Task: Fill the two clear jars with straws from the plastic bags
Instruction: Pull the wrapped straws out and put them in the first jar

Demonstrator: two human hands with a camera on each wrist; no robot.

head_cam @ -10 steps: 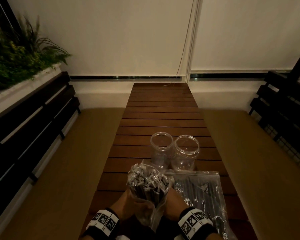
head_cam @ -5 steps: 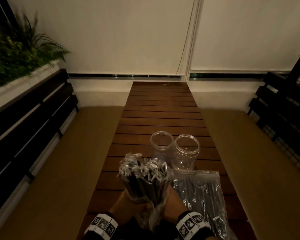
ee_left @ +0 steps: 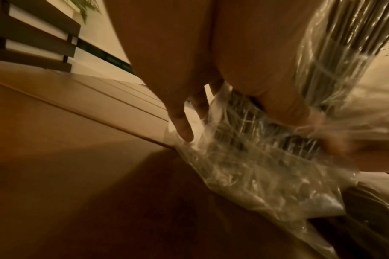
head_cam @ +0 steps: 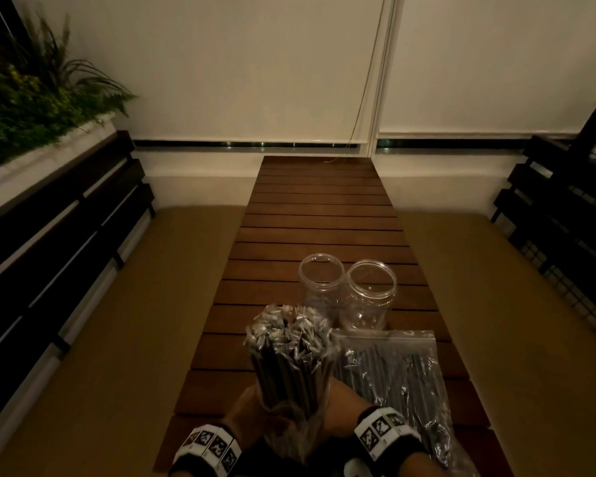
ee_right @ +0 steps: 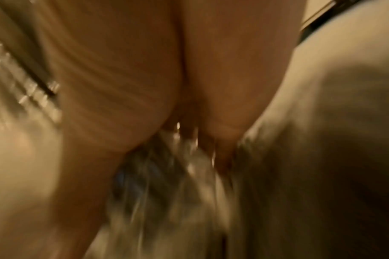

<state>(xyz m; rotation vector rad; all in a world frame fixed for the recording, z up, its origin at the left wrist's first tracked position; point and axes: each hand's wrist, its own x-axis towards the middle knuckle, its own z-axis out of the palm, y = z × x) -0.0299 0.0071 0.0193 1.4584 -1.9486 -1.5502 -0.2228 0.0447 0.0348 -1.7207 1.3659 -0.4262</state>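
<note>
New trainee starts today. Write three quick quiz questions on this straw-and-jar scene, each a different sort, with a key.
1. True or false: both clear jars already hold straws.
2. Which holds the upright bundle of straws? A) left hand only B) right hand only C) both hands
3. Fill in: the second bag of straws lies flat on the slatted ______.

Key: 1 false, both look empty. 2 C. 3 table.

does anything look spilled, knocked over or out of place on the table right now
Nothing stands out. Both clear jars stand upright and empty, the second bag lies flat beside them, and both hands hold the bundle of straws upright.
</note>
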